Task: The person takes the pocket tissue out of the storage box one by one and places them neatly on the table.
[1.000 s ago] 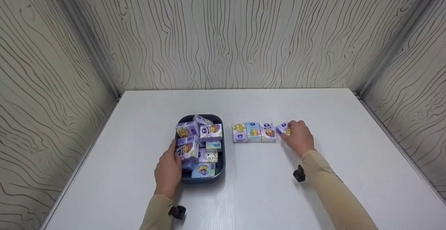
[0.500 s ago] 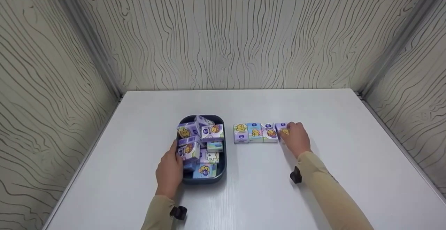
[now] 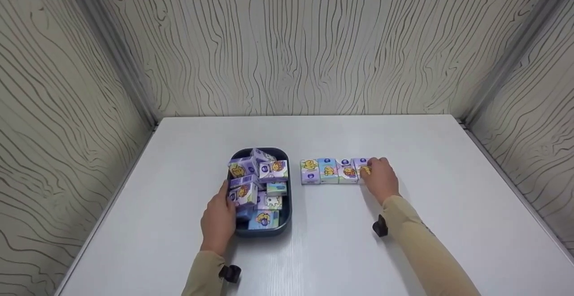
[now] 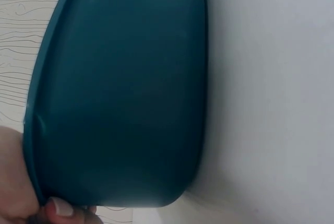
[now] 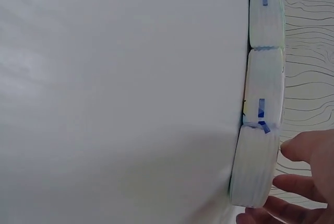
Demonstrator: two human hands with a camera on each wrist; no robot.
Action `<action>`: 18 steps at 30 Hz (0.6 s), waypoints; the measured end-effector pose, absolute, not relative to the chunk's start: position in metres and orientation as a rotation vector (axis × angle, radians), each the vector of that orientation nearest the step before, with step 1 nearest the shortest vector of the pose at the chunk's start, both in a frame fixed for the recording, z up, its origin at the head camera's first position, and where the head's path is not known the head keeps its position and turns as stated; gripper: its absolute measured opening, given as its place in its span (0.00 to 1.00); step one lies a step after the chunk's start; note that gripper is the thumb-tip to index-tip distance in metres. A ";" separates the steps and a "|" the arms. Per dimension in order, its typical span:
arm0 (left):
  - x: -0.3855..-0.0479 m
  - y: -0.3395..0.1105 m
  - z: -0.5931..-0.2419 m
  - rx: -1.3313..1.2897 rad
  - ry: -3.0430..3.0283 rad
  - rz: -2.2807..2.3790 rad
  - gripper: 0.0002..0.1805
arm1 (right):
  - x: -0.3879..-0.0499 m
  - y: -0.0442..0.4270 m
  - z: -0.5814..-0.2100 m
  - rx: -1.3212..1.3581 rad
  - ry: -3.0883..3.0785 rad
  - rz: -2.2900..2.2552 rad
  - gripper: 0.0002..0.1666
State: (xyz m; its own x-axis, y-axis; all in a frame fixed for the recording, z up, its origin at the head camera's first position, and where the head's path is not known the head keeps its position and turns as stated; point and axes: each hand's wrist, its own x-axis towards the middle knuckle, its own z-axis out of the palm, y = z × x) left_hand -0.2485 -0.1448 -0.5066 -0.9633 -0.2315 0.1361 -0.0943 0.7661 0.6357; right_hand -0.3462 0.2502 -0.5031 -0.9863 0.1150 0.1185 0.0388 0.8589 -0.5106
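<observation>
In the head view, a dark teal plastic tub (image 3: 263, 233) holds several small purple, white and blue tissue packs (image 3: 273, 171) with cartoon prints. My left hand (image 3: 218, 219) grips the tub's left rim; the left wrist view shows the tub's smooth outer wall (image 4: 125, 93) and fingers at the rim. To the right of the tub, tissue packs lie flat in a row, side by side. My right hand (image 3: 380, 180) holds the rightmost tissue pack (image 3: 362, 163), covering its right part. In the right wrist view, this pack's white end (image 5: 254, 166) touches its neighbour, with thumb and fingers around it.
A white table (image 3: 314, 251) carries everything. Wood-grain panels (image 3: 287, 45) stand at the back and both sides. The first packs of the row are a purple one (image 3: 309, 171), a blue one (image 3: 328, 171) and a white-purple one (image 3: 347, 172).
My right hand has moved left with the rightmost tissue pack, straightening it and closing the gap to the row. The left hand stays on the tub.
</observation>
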 end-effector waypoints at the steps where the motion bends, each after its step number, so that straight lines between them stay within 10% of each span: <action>1: -0.248 -0.145 -0.507 0.259 -2.758 -0.974 0.28 | -0.346 0.249 -0.503 -0.117 -2.888 0.772 0.21; 18: -0.249 -0.143 -0.508 0.266 -2.755 -0.973 0.27 | -0.340 0.169 -0.483 0.328 -2.796 0.864 0.21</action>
